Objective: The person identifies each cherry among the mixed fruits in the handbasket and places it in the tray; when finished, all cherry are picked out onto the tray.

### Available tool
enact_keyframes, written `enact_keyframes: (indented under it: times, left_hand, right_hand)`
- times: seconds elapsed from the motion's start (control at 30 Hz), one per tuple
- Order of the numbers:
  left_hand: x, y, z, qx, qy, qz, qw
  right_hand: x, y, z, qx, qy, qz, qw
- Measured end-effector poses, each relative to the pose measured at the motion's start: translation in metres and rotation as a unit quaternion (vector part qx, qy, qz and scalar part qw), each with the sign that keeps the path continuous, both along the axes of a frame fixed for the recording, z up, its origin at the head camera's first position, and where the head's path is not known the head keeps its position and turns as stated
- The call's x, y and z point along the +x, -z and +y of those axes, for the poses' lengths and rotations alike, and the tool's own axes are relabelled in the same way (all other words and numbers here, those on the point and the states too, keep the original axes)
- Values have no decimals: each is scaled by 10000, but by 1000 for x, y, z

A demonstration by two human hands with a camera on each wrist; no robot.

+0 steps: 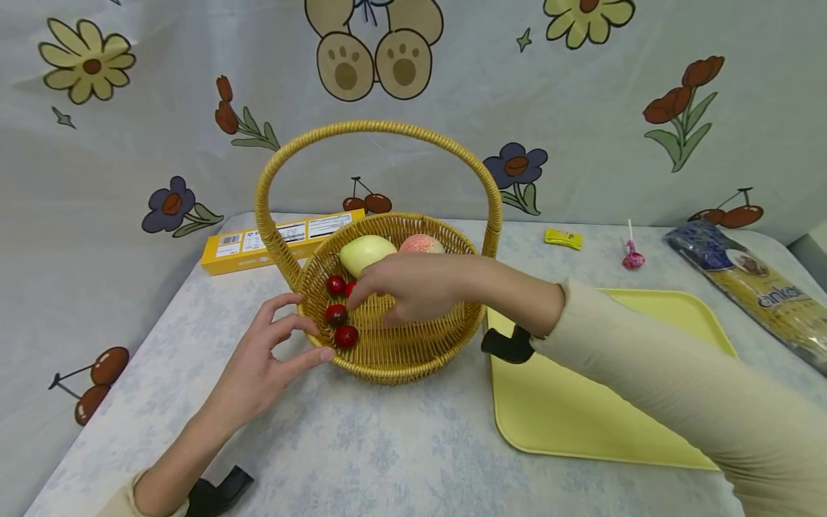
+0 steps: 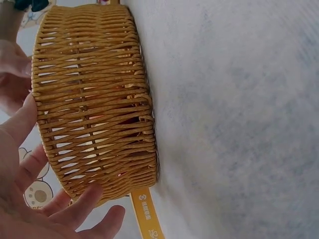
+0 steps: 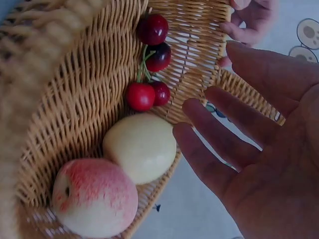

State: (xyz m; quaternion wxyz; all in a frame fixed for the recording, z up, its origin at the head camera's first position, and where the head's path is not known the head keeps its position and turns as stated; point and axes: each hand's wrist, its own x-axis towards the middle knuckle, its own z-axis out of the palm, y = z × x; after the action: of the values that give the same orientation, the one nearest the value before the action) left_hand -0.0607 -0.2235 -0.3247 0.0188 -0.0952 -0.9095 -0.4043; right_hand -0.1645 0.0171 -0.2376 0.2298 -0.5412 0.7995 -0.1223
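Head view: right grip (image 1: 413, 286) in basket (image 1: 388, 374), wide, by cherries (image 1: 346, 337); left grip (image 1: 268, 353) wide at rim. Likely arranging; next wants gentleness.

Head view: left arm (image 1: 197, 438) in from 8 o'clock, left hand (image 1: 261, 355) at 8 o'clock off centre, fingers spread and lightly bent, thumb apart, pointing to 2. Right arm (image 1: 526, 294) in from 4 o'clock, pale sleeve (image 1: 646, 384) up to the lower forearm, right hand (image 1: 416, 283) near centre, back up, fingertips toward 8. Right wrist view: palm showing, fingers relaxed, separated, aimed at about 10.
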Motion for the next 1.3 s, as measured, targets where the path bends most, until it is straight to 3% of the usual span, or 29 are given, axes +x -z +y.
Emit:
enact_keyframes:
  times: [0.37,0.63,0.8,1.0,1.3]
  left_hand:
    - [2,2,1,20,-73,95,9999]
    - [2,5,0,114,-10,224,9997]
    - [2,5,-1,72,-21,229,9997]
    - [1,4,-1,74,-5,209,9998]
    - [2,3,-1,87,-16,128,9999]
  right_hand:
    - [-13,13,-49,699,-476,-262,9961]
    - [-15,29,-62,1201,-377,-771,9890]
    - [-16,34,-66,1439,-445,-838,9850]
    - [-17,37,-70,1463,-752,-883,9824]
    - [-17,35,-68,1438,-782,-853,9828]
